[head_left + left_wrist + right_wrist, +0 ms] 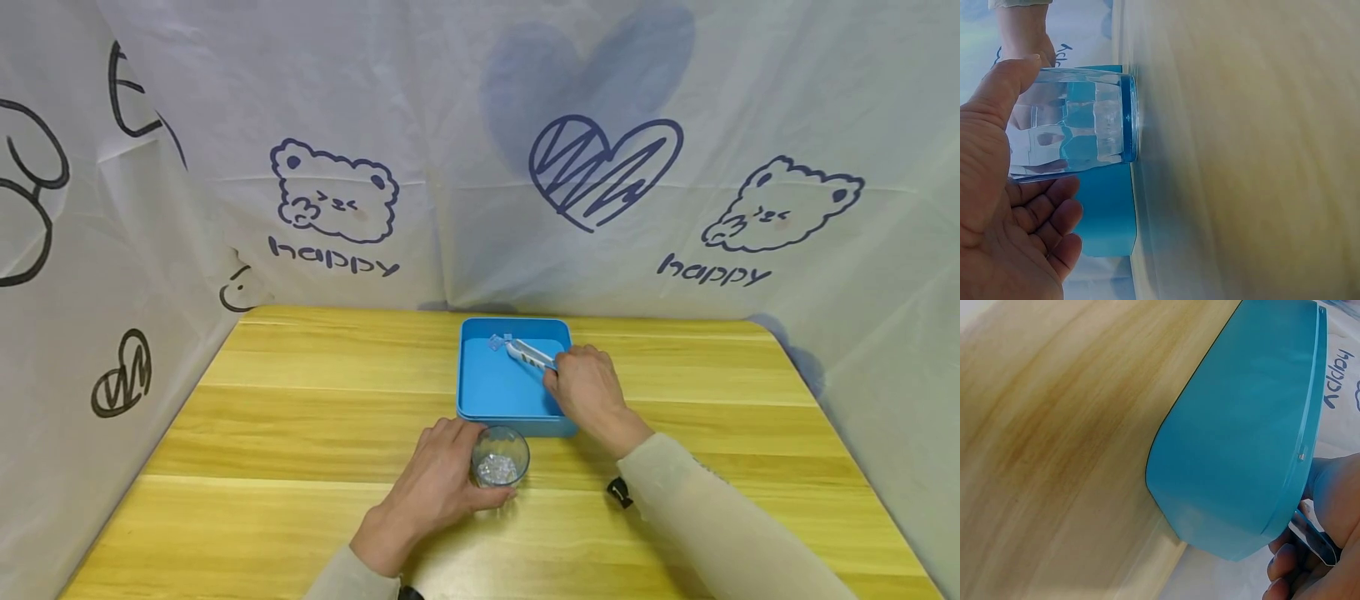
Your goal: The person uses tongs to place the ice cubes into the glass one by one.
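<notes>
My left hand (435, 475) holds a clear drinking glass (1079, 125) upright on the table, thumb on the near side and fingers around the far side. Clear ice-like cubes (497, 471) lie in the bottom of the glass. Just beyond it is a shallow blue square box (517, 427). My right hand (588, 387) reaches over the box's right rim and grips a pair of tongs (531, 357). The tips of the tongs are at a few clear cubes (495, 342) near the box's far left corner. In the right wrist view, the box wall hides the tong tips.
The wooden table (315, 417) stretches to both sides of the box. White cloth (465, 167) with drawings hangs behind it and at the sides. A small black strap end (619, 492) shows beside the right sleeve.
</notes>
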